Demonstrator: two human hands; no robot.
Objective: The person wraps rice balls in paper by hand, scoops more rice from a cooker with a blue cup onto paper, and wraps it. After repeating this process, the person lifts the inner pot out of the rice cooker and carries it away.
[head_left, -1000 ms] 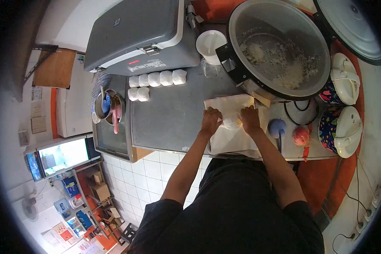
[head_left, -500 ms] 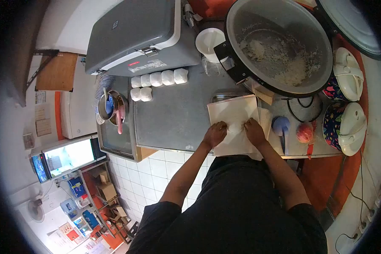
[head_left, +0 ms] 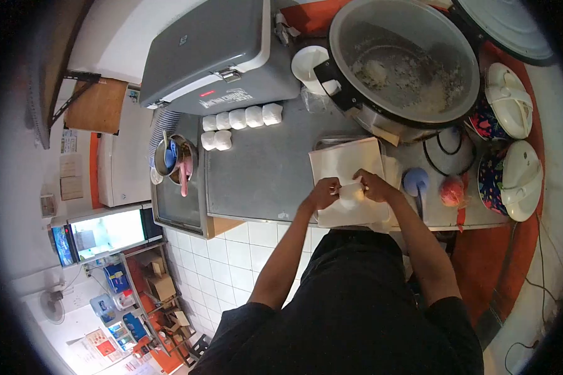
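Both hands are on a small white paper packet (head_left: 351, 195), partly folded, above a stack of paper sheets (head_left: 336, 164). My left hand (head_left: 324, 193) pinches the packet's left side with curled fingers. On the opposite side, my right hand (head_left: 375, 186) grips its edge with bent fingers. What lies inside the packet is hidden. Beneath the far end of the sheets, the rim of a metal tray (head_left: 331, 141) shows. Several wrapped white packets (head_left: 238, 119) sit in two rows on the grey table, away to the left.
A large pot (head_left: 406, 69) with rice remnants stands at the back right, beside a white container (head_left: 308, 65). A grey cooler box (head_left: 213, 56) stands at the back left. A blue-handled rice scoop (head_left: 416, 182), a red ball-like bundle (head_left: 451, 191) and patterned lidded pots (head_left: 513, 180) are at right.
My hands have lifted the near paper edges and folded them into a packet shape. The right hand has turned inward over it. The camera view has shifted slightly.
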